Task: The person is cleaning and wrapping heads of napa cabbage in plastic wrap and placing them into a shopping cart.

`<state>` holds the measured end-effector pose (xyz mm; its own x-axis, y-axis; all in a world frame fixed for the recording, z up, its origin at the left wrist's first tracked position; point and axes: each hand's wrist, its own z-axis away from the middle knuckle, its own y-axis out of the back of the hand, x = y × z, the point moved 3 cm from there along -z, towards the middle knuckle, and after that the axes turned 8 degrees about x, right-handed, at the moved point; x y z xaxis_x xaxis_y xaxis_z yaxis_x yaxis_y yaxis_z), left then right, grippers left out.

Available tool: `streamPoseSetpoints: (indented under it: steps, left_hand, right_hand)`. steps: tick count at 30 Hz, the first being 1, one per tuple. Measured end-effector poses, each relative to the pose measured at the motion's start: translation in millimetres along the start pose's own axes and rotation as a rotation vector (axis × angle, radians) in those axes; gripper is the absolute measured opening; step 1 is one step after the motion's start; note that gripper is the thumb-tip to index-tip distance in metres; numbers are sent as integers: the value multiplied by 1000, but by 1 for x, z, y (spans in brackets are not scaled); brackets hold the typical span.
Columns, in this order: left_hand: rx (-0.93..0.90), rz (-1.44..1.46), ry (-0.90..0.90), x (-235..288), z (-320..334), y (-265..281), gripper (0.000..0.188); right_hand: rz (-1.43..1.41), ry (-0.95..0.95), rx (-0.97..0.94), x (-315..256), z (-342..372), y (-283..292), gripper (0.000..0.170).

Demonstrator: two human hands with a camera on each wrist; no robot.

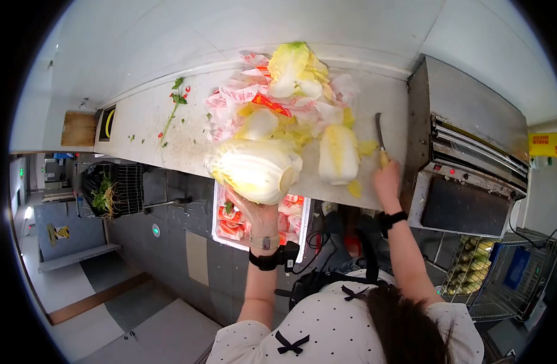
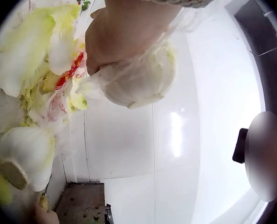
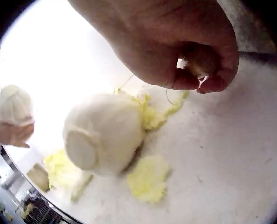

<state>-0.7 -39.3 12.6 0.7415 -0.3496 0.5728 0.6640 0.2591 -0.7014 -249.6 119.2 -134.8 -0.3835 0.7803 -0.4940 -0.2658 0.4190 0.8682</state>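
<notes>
My left hand (image 1: 255, 217) holds a large napa cabbage (image 1: 254, 173) from below, over the counter's front edge. In the left wrist view, thin clear plastic film (image 2: 129, 65) lies between that hand and the cabbage. My right hand (image 1: 387, 184) grips the wooden handle of a knife (image 1: 379, 130), whose curved blade points toward the wall. Between the hands, a smaller napa cabbage (image 1: 338, 159) lies on the counter, its cut base facing the right wrist camera. Loose yellow leaves (image 3: 149, 178) lie around it.
Red-printed plastic wrapping (image 1: 230, 103) and peeled outer leaves (image 1: 296, 70) are heaped against the wall. A white box (image 1: 216, 224) of red-printed packages stands below the counter edge. On the right is a metal machine (image 1: 472, 145); a wire cart (image 1: 472, 267) stands beneath. Green sprigs (image 1: 178, 99) lie left.
</notes>
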Motion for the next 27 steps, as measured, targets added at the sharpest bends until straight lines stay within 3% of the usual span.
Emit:
streamPoseSetpoints:
  steps: [2, 4, 6, 7, 8, 10, 11, 13, 14, 17, 19, 20, 23, 27]
  left_hand:
    - [12, -233, -287, 4, 5, -2, 57]
    - [-37, -179, -338, 8, 7, -6, 63]
    - [-144, 152, -138, 13, 8, -10, 72]
    - [-118, -163, -349, 13, 3, 4, 73]
    - [-91, -478, -558, 5, -7, 28, 75]
    - [-34, -845, -766, -4, 0, 30, 76]
    - [-2, -901, -762, -9, 21, 11, 77]
    - [55, -720, -585, -11, 35, 5, 78]
    - [78, -484, -408, -13, 35, 12, 80]
    - [-67, -691, -501, -20, 22, 81, 82]
    - [66, -135, 14, -27, 16, 116, 82]
    - [22, -395, 23, -24, 10, 155, 92]
    - [-260, -187, 23, -2, 3, 154, 96]
    - [-179, -49, 291, 29, -9, 172, 105]
  right_hand:
    - [-175, -87, -12, -6, -1, 13, 27]
    - [-432, -125, -1, -23, 17, 41, 21]
    - [-1097, -383, -303, -50, 46, 35, 18]
    - [-1415, -379, -486, -86, 65, 45, 17]
    - [-1532, -466, -657, -116, 81, 49, 21]
    - [-1786, -631, -943, -159, 104, 49, 44]
    - [-1788, -734, -1060, -172, 107, 52, 55]
    - [-1873, -766, -1095, -174, 110, 44, 60]
    - [-1855, -761, -1087, -171, 113, 36, 61]
    - [-1766, -787, -1064, -152, 127, 15, 63]
    - [-1699, -803, -1063, -142, 126, 4, 64]
    - [-1683, -821, -1044, -139, 125, 2, 64]
    - [-1610, -750, -1082, -121, 121, -19, 64]
    - [-1429, -634, -1178, -108, 108, -38, 61]
